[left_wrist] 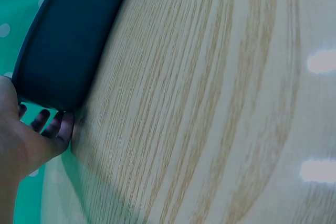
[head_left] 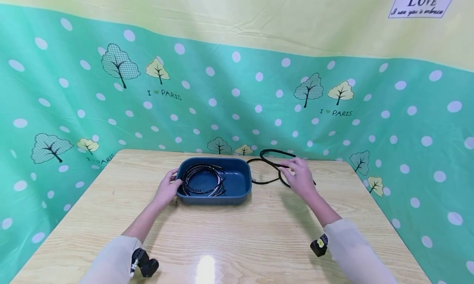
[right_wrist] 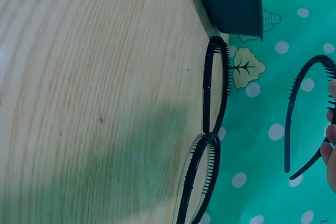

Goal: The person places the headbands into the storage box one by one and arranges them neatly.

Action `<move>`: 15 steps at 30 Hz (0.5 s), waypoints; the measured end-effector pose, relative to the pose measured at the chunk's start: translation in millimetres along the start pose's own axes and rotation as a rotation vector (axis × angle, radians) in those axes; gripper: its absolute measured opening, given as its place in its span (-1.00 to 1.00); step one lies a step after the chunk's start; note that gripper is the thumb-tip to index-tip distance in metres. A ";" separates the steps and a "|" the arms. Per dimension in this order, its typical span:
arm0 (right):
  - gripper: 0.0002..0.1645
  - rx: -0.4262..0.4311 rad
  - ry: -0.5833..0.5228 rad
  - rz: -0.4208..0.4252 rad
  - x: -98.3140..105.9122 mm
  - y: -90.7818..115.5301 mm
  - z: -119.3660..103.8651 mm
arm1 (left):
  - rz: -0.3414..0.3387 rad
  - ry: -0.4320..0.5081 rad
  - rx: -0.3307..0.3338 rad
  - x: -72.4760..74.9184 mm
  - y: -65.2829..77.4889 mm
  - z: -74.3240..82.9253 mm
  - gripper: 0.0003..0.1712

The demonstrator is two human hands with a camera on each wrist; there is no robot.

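Observation:
A dark blue plastic bin (head_left: 212, 200) stands on the table with several toothed headbands (head_left: 187, 181) stacked in its left half. My left hand (head_left: 167, 190) grips the bin's left end, thumb over the rim and fingers against the outer wall. To the right of the bin, my right hand (head_left: 300, 179) pinches a black toothed headband (right_wrist: 290, 114), raised above the table with its two ends pointing away from the fingers. Two more black headbands lie below it: one (right_wrist: 206, 87) beside the bin's right end, the other (right_wrist: 190, 187) farther right, overlapping the first.
The wood-grain table (head_left: 237, 234) is backed by a green dotted curtain (head_left: 237, 111) printed with trees, close behind the bin. A small black camera (head_left: 319, 246) sits on the right wrist, another (head_left: 144, 263) on the left.

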State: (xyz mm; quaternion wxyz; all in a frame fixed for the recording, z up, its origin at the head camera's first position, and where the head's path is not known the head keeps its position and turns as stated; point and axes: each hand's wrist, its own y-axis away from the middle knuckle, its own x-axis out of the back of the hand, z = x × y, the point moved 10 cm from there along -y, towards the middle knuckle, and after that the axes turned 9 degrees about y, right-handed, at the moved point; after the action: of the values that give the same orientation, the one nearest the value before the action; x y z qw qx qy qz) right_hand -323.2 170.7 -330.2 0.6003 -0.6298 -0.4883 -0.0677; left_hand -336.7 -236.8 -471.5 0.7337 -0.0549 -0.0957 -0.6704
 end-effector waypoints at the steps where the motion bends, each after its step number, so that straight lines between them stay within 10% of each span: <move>1: -0.79 0.001 0.001 -0.004 -1.3 0.2 -0.3 | 0.001 0.000 -0.001 0.1 0.0 0.1 -0.41; 15: -0.82 0.020 -0.018 -0.030 -10.8 0.3 -15.5 | 0.004 0.013 -0.002 0.6 -0.8 -0.4 -0.40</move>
State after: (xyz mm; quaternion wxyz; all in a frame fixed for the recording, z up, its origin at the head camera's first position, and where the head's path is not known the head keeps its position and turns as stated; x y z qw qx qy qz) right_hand -320.8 152.3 -333.5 0.6012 -0.6168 -0.5037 -0.0662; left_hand -337.4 -237.5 -471.8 0.7355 -0.0516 -0.0899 -0.6696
